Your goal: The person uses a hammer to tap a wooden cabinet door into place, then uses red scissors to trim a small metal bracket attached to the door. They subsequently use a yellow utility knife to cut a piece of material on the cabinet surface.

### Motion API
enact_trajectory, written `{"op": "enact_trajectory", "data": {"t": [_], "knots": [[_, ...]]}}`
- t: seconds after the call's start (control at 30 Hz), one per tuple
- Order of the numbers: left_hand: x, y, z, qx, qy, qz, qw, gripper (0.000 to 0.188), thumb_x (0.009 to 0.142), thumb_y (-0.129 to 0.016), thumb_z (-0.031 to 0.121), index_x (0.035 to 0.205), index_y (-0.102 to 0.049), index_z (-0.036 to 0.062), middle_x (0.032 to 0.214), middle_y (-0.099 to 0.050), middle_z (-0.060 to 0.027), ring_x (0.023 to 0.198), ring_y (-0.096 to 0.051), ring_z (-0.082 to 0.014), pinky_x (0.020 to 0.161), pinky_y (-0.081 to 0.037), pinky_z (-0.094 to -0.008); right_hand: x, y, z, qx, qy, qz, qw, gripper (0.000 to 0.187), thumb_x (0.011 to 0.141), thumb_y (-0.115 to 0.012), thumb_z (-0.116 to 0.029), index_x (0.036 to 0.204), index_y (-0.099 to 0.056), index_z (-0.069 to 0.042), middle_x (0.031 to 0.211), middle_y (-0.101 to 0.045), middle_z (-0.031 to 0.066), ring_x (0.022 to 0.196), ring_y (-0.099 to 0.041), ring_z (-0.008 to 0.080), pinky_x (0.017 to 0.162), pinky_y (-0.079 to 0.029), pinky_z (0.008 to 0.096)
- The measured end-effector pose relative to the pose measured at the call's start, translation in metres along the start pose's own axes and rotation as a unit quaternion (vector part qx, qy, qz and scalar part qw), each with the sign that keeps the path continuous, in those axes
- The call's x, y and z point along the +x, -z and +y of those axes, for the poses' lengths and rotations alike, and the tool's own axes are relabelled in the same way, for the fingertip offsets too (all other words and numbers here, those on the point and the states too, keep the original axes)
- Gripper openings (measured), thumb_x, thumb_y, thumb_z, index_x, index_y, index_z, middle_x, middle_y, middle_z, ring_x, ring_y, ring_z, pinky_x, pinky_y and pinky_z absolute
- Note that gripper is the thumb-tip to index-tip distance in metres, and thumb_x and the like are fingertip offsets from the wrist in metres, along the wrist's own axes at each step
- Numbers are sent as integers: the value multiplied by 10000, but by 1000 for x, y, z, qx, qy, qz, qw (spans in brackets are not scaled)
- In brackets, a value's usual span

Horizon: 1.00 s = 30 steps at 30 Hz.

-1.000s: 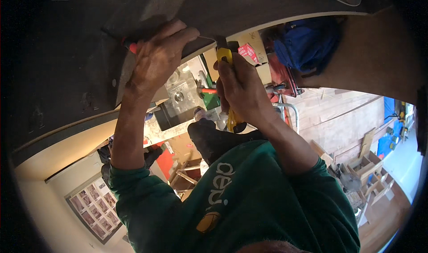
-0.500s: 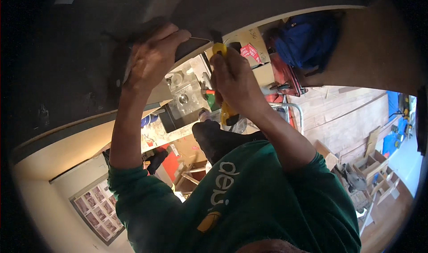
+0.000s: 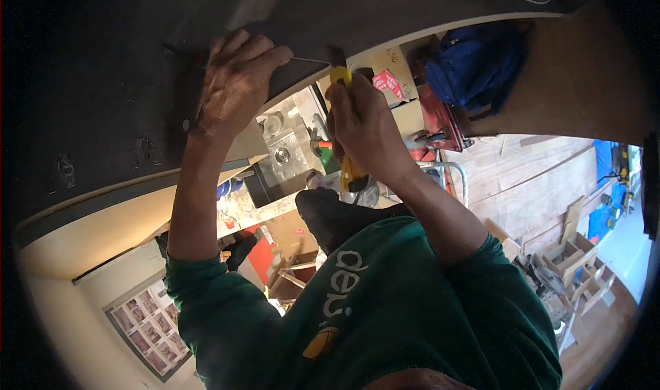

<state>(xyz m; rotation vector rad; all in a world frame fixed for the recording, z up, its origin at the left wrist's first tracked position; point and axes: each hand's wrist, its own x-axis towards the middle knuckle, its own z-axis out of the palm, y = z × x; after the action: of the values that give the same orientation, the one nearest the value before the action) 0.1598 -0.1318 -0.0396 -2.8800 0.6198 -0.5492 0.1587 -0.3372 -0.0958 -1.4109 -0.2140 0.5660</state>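
Note:
A dark panel with a pale cut edge spans the upper part of the view. My right hand is wrapped round a yellow utility knife, whose front end meets the panel's edge. Its rear end shows below the fist. Just left of the knife, my left hand rests against the panel with thumb and fingers closed on a thin pale strip. The strip runs from the fingertips to the knife. My fingers hide the strip's other end.
Below the panel are a metal sink and a cardboard box. A blue bag sits at the upper right. Wooden compartments with tools stand on the far right. A multi-pane frame is at the lower left.
Both hands keep nearly the same place and grip. The view has shifted slightly; the knife and strip barely differ.

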Motion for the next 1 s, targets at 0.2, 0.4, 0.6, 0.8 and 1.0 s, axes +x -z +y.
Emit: {"op": "enact_trajectory", "data": {"t": [0.2, 0.4, 0.6, 0.8, 1.0], "knots": [[-3, 1, -1, -2, -5, -11, 1000, 293, 715, -684, -34, 962, -732, 117, 882, -653, -1, 903, -590, -190, 857, -452, -375, -14, -8, 0, 7, -15, -1, 1000, 201, 1028, -448, -194, 987, -455, 3, 595, -540, 155, 433, -582, 246, 420, -468, 387], [-15, 10, -12, 20, -6, -34, 999, 295, 702, -682, -23, 945, -736, 136, 860, -654, 9, 882, -587, -194, 830, -441, -362, 2, -24, 8, -9, 20, 39, 999, 240, 1034, -440, -223, 991, -459, 13, 604, -544, 157, 438, -587, 256, 419, -464, 389], [-16, 14, -13, 13, -36, 24, 999, 276, 689, -677, -10, 912, -733, 143, 823, -639, 20, 852, -578, -182, 828, -436, -353, -17, -20, 11, -47, 13, 17, 999, 188, 1018, -471, -178, 968, -452, 2, 586, -549, 185, 467, -604, 307, 435, -461, 421], [-17, 12, -13, 10, -17, 12, 1000, 276, 708, -676, -12, 930, -737, 140, 834, -642, 13, 871, -579, -186, 847, -435, -368, -17, -36, 10, 42, 2, 43, 998, 185, 1019, -465, -173, 958, -447, 1, 577, -534, 182, 442, -582, 307, 428, -452, 426], [-32, 23, -21, 23, 8, -35, 999, 262, 743, -627, 11, 972, -703, 114, 868, -631, -47, 891, -572, -252, 836, -432, -407, -6, -37, 1, 49, -10, 12, 999, 203, 1027, -455, -182, 939, -437, 0, 589, -557, 164, 424, -588, 240, 388, -460, 380]]}}
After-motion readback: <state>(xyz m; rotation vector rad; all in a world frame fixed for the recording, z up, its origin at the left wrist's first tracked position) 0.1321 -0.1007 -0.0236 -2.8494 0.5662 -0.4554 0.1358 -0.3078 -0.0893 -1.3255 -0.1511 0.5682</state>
